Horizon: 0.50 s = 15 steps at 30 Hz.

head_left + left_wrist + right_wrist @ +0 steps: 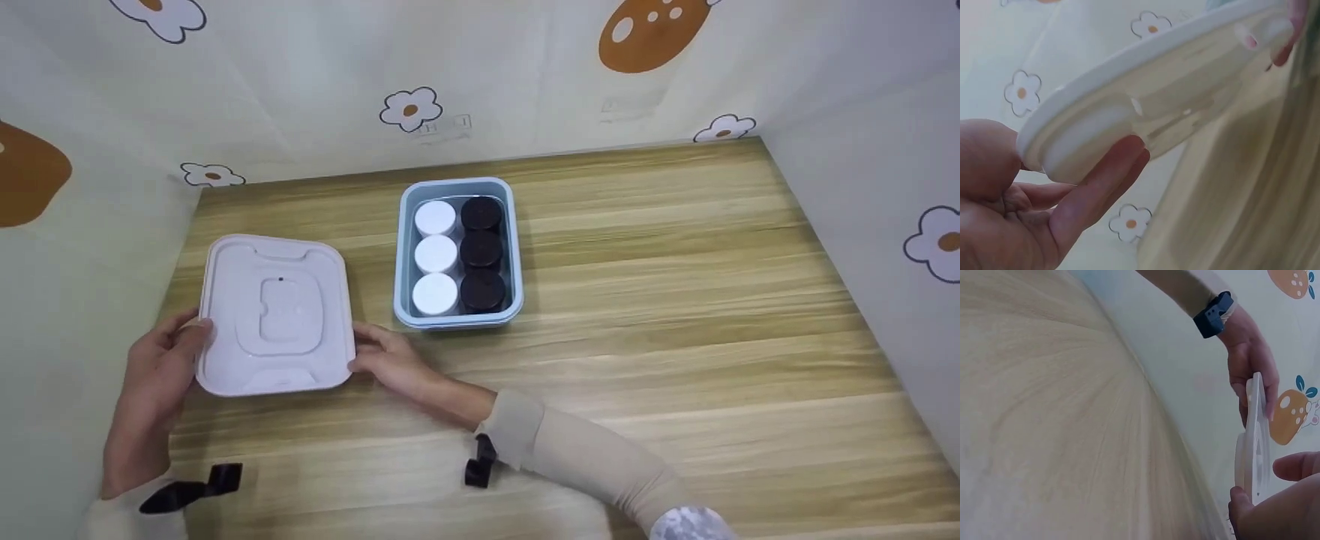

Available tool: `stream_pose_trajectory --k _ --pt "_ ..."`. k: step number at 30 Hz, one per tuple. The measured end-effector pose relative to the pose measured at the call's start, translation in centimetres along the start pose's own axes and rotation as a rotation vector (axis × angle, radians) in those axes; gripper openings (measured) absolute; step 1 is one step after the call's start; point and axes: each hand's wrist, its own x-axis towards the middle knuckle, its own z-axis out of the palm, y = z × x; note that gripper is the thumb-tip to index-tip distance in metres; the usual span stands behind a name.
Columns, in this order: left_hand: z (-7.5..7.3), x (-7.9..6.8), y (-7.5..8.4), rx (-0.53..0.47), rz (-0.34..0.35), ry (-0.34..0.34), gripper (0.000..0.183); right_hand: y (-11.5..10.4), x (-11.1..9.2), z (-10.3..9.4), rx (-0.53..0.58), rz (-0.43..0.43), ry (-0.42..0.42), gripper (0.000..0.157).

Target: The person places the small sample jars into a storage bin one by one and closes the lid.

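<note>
A white plastic lid, square with rounded corners, is held above the table's left side between both hands. The left hand grips its left edge, thumb on top and fingers beneath. On the opposite edge the right hand holds the lid, with fingertips under it; its thumb lies close to the other face. Right of the lid stands a light blue box without a cover. Inside are three white-capped containers in one column and three black-capped ones beside them; their bodies are mostly hidden.
The wood-grain table extends to the right of the box and in front of it. Pale sheeting printed with flowers and orange shapes borders it at the back and on both sides. Black straps sit at the wrists.
</note>
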Motion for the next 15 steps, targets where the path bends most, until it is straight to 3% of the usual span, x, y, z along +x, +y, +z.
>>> stream_pose_trajectory --k 5,11,13,15 --pt "0.6 -1.1 1.9 -0.017 0.01 0.052 0.061 -1.2 -1.0 0.1 -0.184 -0.077 0.032 0.071" --pt "1.5 -2.1 4.3 -0.057 0.011 0.081 0.059 -4.0 -3.4 0.5 -0.601 -0.24 0.032 0.068" --pt "2.0 -2.4 5.1 -0.09 0.017 0.089 0.059 -5.4 -3.9 0.6 -0.657 -0.306 0.01 0.064" --pt "2.5 -2.7 5.9 -0.141 0.019 0.102 0.058 -6.8 -3.9 0.7 -0.64 -0.361 -0.026 0.06"
